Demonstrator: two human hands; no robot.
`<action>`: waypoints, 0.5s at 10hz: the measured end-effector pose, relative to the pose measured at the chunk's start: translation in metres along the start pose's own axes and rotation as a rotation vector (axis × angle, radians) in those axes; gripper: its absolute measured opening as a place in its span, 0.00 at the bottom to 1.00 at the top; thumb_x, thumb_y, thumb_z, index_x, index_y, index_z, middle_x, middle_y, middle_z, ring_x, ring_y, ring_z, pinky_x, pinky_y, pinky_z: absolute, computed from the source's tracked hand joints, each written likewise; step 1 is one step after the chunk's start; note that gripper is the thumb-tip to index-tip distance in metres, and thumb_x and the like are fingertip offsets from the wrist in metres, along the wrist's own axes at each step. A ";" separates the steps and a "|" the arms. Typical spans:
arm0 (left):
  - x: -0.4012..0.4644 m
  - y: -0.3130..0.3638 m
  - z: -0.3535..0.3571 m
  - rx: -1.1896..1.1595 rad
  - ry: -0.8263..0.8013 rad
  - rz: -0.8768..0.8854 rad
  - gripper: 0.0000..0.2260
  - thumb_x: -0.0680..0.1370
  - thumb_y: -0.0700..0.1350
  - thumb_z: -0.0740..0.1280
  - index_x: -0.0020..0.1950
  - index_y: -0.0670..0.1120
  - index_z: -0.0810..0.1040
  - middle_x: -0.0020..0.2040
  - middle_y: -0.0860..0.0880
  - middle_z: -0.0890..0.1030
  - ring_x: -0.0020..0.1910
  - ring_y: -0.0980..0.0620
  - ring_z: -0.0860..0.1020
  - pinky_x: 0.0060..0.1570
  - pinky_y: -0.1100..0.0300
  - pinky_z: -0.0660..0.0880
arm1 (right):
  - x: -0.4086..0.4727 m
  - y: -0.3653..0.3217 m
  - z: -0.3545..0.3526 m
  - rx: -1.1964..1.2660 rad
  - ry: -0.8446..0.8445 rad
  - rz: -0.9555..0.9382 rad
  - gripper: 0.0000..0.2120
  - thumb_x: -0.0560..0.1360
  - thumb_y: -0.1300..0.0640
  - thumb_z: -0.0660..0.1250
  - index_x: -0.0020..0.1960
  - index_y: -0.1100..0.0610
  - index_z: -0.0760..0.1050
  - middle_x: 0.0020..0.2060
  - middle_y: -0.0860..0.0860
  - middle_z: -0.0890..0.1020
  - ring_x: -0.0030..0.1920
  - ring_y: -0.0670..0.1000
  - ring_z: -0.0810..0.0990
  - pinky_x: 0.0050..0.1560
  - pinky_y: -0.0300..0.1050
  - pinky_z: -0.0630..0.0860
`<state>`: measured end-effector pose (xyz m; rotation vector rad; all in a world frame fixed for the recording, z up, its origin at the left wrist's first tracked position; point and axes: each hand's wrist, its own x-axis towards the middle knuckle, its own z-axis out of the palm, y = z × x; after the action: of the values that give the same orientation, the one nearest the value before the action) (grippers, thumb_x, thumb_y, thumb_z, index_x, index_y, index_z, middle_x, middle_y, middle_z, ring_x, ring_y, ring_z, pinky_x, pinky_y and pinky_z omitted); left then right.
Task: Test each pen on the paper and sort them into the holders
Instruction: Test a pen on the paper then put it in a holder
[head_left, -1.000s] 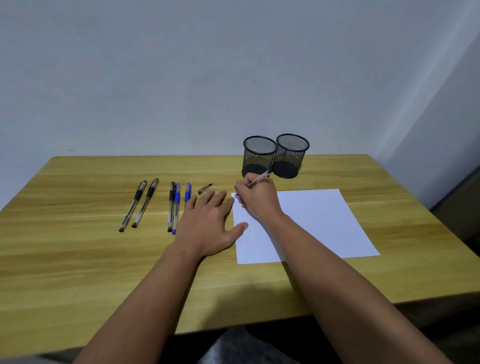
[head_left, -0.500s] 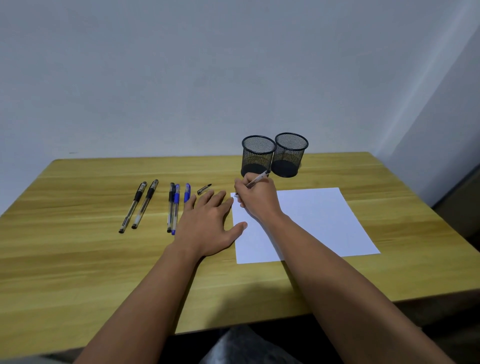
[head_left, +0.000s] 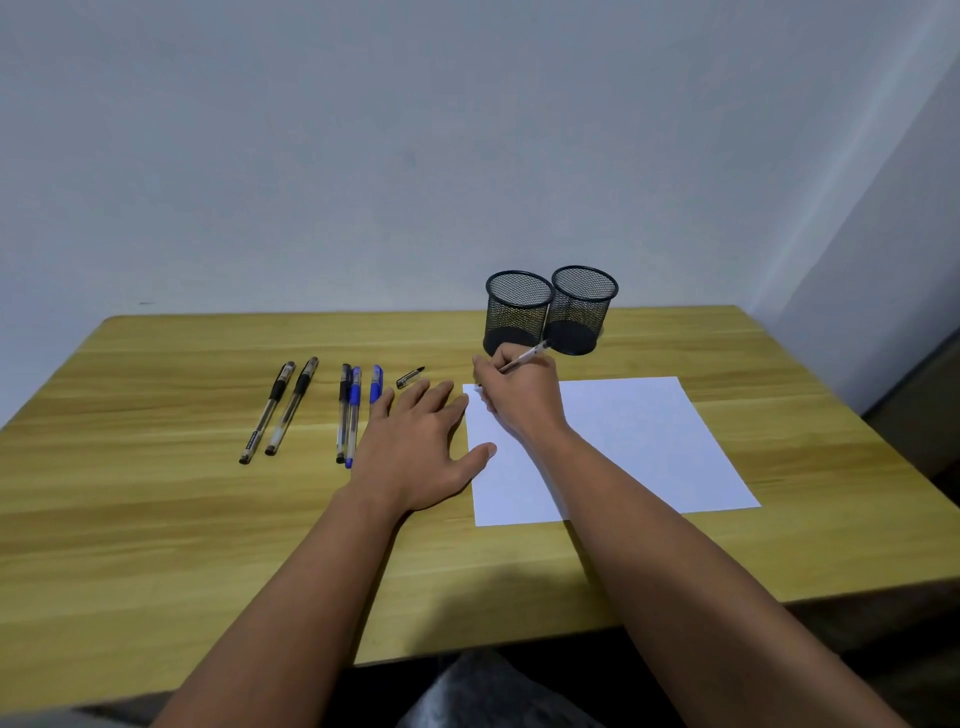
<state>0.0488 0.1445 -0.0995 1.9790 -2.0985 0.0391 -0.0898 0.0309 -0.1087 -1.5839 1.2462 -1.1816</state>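
A: Starting at the left of the frame, what lies on the surface (head_left: 156, 519)?

B: Two black pens (head_left: 280, 408) lie side by side, slanted, caps toward the wall. Right of them, near the middle, a black pen (head_left: 343, 410) and a blue pen (head_left: 354, 415) lie touching along their length. Another blue pen (head_left: 376, 383) sits just beside those, its lower part hidden under the fingers of the left hand (head_left: 415, 452).

A: And that left hand?

B: It rests flat on the wood, palm down, fingers straight and spread, holding nothing. Its thumb tip reaches onto the left edge of the paper (head_left: 634, 441).

A: Anything above its fingertips?

B: A small black pen cap (head_left: 410, 377) lies alone, tilted, just past the fingertips.

A: What about the right hand (head_left: 519, 400)?

B: It sits over the upper left corner of the white sheet, fingers curled round a pen (head_left: 524, 358) in a writing grip. The barrel slants up and to the right, its back end in front of the base of the left holder (head_left: 517, 312). The tip is hidden by the fingers, so I cannot tell whether it touches the sheet.

A: And the holders?

B: Two black mesh cups stand upright at the back, touching; the right holder (head_left: 584, 309) is just beside the other. I see no pens standing in them.
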 end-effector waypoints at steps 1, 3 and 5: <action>0.000 0.000 0.000 -0.003 0.000 0.002 0.37 0.75 0.74 0.51 0.79 0.57 0.65 0.81 0.53 0.63 0.81 0.49 0.56 0.77 0.39 0.53 | 0.000 0.000 0.000 -0.038 -0.004 -0.016 0.22 0.78 0.54 0.74 0.29 0.51 0.70 0.22 0.49 0.75 0.26 0.54 0.79 0.33 0.57 0.80; 0.001 -0.001 0.001 -0.001 -0.002 0.001 0.37 0.75 0.74 0.50 0.79 0.57 0.64 0.81 0.54 0.62 0.81 0.49 0.56 0.77 0.39 0.53 | 0.001 0.002 0.000 -0.111 -0.012 -0.042 0.19 0.78 0.52 0.74 0.31 0.53 0.72 0.22 0.48 0.76 0.26 0.50 0.79 0.32 0.57 0.81; 0.000 -0.001 0.002 -0.011 0.006 -0.002 0.37 0.75 0.74 0.51 0.79 0.57 0.65 0.81 0.53 0.63 0.81 0.49 0.57 0.77 0.39 0.53 | 0.001 0.002 0.001 -0.103 0.007 -0.026 0.18 0.75 0.56 0.72 0.29 0.53 0.72 0.21 0.49 0.76 0.26 0.56 0.81 0.33 0.62 0.81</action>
<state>0.0495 0.1437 -0.1013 1.9722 -2.0884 0.0325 -0.0889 0.0292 -0.1102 -1.6774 1.3131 -1.1558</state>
